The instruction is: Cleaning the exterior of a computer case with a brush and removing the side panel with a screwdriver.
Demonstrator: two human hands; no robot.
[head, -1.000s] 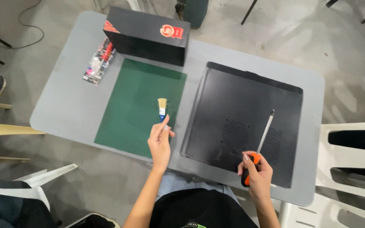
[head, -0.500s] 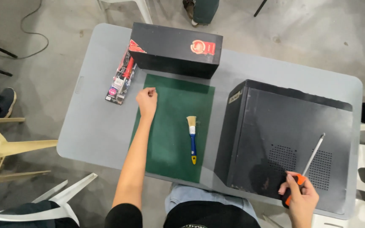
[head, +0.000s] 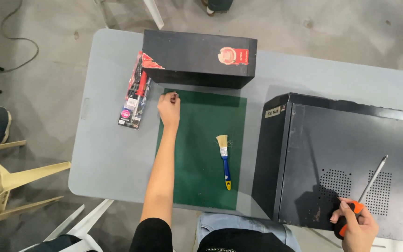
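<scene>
1. Half a second ago the left hand (head: 169,108) hovered over the top of the green mat (head: 200,149); it is now at the mat's far left corner, just short of the black box (head: 197,58). A second ago it held the brush (head: 224,158), which now lies loose on the mat.
2. The right hand (head: 356,226) has kept its grip on the screwdriver (head: 364,193) through all three frames.
3. The screwdriver's long axis runs diagonally: orange handle near the person, metal shaft pointing away and to the right, tip over the case (head: 336,163).
4. The brush lies almost straight along the mat, bristles away from the person, blue handle toward them.
5. The left hand is loosely curled, fingertips pinched on something small and dark at the mat's corner; what it is cannot be told.
6. The right hand is closed round the screwdriver's handle at the near edge of the case, beside the vent holes.
7. The case stands on the right of the grey worktop (head: 103,154). A packaged tool (head: 135,93) lies left of the box.
</scene>
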